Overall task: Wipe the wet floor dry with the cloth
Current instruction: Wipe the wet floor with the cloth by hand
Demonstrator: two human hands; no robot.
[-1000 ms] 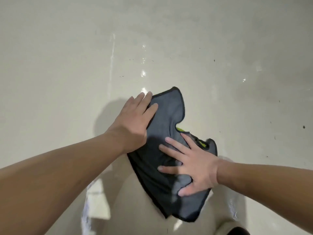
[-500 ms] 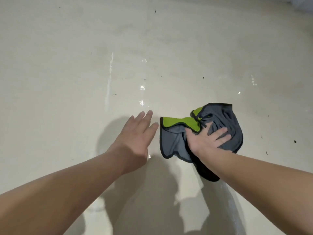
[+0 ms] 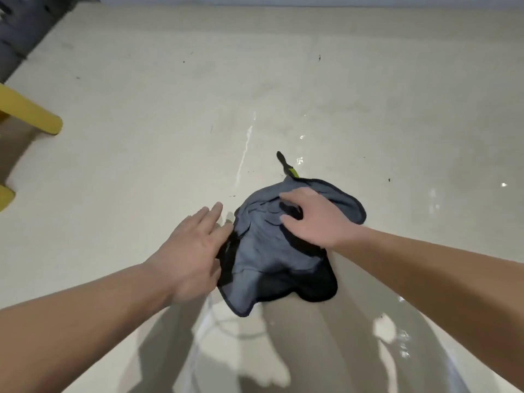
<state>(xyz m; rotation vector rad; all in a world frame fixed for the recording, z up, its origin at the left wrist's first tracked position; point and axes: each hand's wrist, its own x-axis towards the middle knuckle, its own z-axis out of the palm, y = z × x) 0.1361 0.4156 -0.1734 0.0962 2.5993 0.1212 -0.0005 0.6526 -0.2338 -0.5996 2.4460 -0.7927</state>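
Note:
A grey cloth (image 3: 266,256) with dark edging and a small yellow-green corner lies crumpled on the pale floor (image 3: 141,180). My right hand (image 3: 314,219) presses down on its upper part, fingers curled into the folds. Flat at the cloth's left edge rests my left hand (image 3: 195,251), its fingers spread and its side touching the fabric. A wet streak (image 3: 243,154) runs away beyond the cloth. Shiny wet patches (image 3: 391,336) show near me, below the cloth.
Yellow furniture legs (image 3: 31,114) stand at the far left. A dark grey object (image 3: 22,26) fills the top left corner. A wall base runs along the top edge. Small dark specks dot the floor.
The cloth went from spread under both hands to bunched under my right hand, then partly spread again. My left hand came off it and is back at its left edge.

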